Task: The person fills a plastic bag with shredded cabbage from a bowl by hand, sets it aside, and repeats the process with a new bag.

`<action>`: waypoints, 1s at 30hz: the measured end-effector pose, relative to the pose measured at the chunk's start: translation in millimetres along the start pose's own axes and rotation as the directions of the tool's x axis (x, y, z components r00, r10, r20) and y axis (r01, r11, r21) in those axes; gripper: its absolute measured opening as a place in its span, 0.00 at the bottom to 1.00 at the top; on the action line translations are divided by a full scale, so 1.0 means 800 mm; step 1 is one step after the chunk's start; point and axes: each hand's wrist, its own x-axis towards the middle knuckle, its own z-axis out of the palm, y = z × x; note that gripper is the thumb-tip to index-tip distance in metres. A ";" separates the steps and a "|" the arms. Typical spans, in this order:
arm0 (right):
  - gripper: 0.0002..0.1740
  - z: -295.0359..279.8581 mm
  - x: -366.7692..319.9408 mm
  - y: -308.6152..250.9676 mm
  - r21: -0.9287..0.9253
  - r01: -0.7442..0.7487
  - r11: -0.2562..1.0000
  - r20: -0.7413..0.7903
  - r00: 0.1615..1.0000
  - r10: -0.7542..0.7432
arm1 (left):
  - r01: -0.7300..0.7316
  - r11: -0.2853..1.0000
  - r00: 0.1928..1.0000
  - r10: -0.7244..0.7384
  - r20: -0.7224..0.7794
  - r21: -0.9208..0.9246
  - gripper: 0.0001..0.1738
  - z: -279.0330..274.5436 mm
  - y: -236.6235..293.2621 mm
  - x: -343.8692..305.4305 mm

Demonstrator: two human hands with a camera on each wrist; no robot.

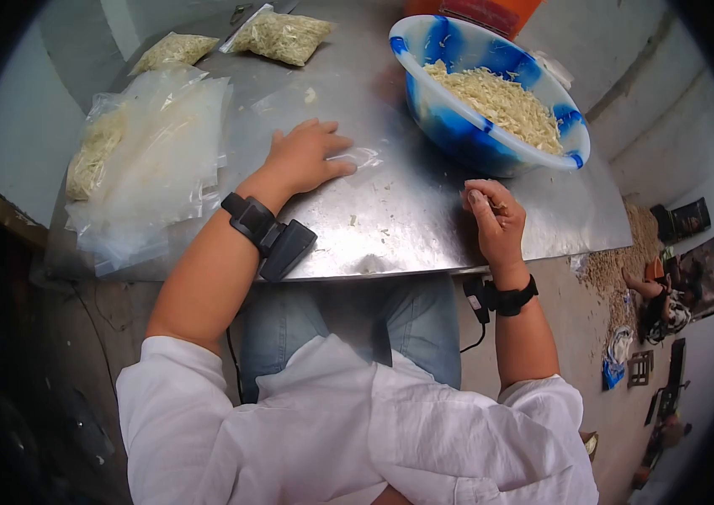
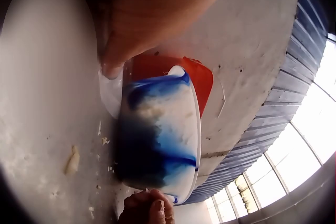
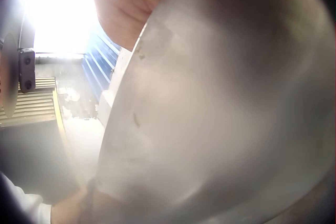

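Note:
My left hand (image 1: 310, 156) lies on the metal table with its fingers spread, over a clear plastic bag (image 1: 363, 157) whose edge shows beyond the thumb. In the left wrist view a pale piece of that plastic (image 2: 111, 95) is beneath the thumb. The right hand (image 1: 496, 220) is just in front of a blue and white bowl (image 1: 458, 139), fingers loosely curled, with small pale bits stuck on them. Pale shreds (image 1: 504, 101) fill much of the bowl. Only part of the right palm (image 3: 131, 8) shows in the right wrist view.
Left of the hands lies a stack of clear plastic bags (image 1: 155, 168). Behind it are two filled bags, one at the left (image 1: 173, 52) and a larger one (image 1: 283, 38). An orange container (image 1: 518, 12) stands behind the bowl. Scattered shreds dot the table (image 1: 424, 227).

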 end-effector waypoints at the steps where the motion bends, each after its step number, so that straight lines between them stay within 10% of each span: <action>1: 0.05 0.000 0.000 0.000 0.003 0.001 1.000 0.000 1.000 -0.001 | -0.002 1.000 1.000 0.002 0.000 -0.002 0.25 0.003 -0.005 0.001; 16: 0.05 0.001 0.000 0.001 0.005 -0.030 1.000 0.004 1.000 0.030 | 0.091 0.967 0.993 -0.106 -0.051 -0.237 0.16 -0.030 -0.025 0.003; 18: 0.05 0.003 0.000 0.000 0.019 -0.040 0.999 0.000 0.999 0.040 | -0.088 0.980 0.895 0.000 -0.447 -0.177 0.16 -0.031 -0.016 -0.001; 22: 0.05 0.003 0.000 -0.002 0.016 -0.061 0.998 0.005 0.998 0.061 | -0.326 0.861 0.918 0.190 -0.347 -0.390 0.19 -0.031 0.000 -0.002; 30: 0.06 0.004 0.000 -0.002 0.025 -0.058 0.998 0.009 0.998 0.058 | -0.295 0.955 0.949 0.286 -0.133 -0.045 0.21 -0.011 0.014 -0.010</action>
